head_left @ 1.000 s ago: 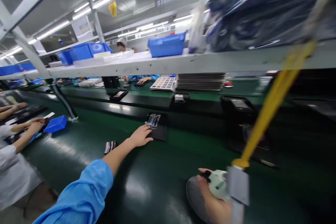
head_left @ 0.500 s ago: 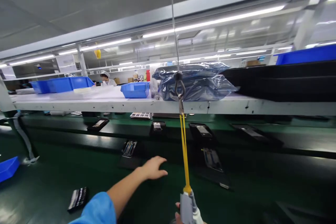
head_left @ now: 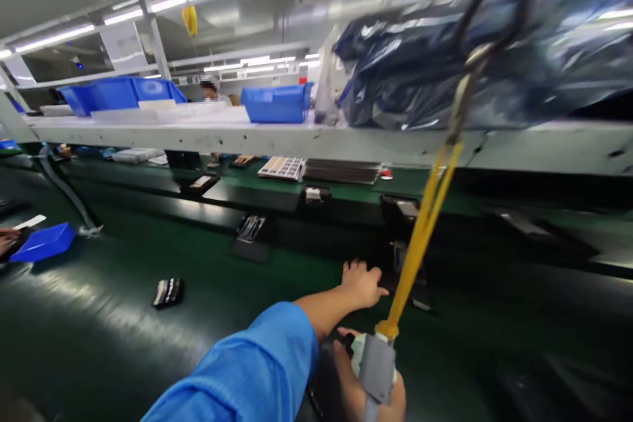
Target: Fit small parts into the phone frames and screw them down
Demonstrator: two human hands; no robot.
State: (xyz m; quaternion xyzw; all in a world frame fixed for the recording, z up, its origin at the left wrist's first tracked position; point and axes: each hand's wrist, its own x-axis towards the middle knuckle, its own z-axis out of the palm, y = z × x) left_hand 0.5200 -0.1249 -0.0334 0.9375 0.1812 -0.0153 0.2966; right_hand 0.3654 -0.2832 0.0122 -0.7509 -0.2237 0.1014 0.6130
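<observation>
My left hand, in a blue sleeve, reaches over the green bench with its fingers spread and nothing in it. Just to its right, partly behind a yellow elastic band, lies an opened phone-like device. My right hand is wrapped around a grey and white electric screwdriver, which hangs from that band on a metal clip. Its tip is out of sight. Another opened device lies further left on a black flap.
A white shelf crosses ahead, carrying blue bins and a shiny plastic bag. Below it are a tray of small parts and a black strip with devices. At left are a small device, a blue bin and another person's hand.
My view has tilted down and come closer. My left hand has moved right, toward the device near the band. My right hand, on the screwdriver, now shows more fully.
</observation>
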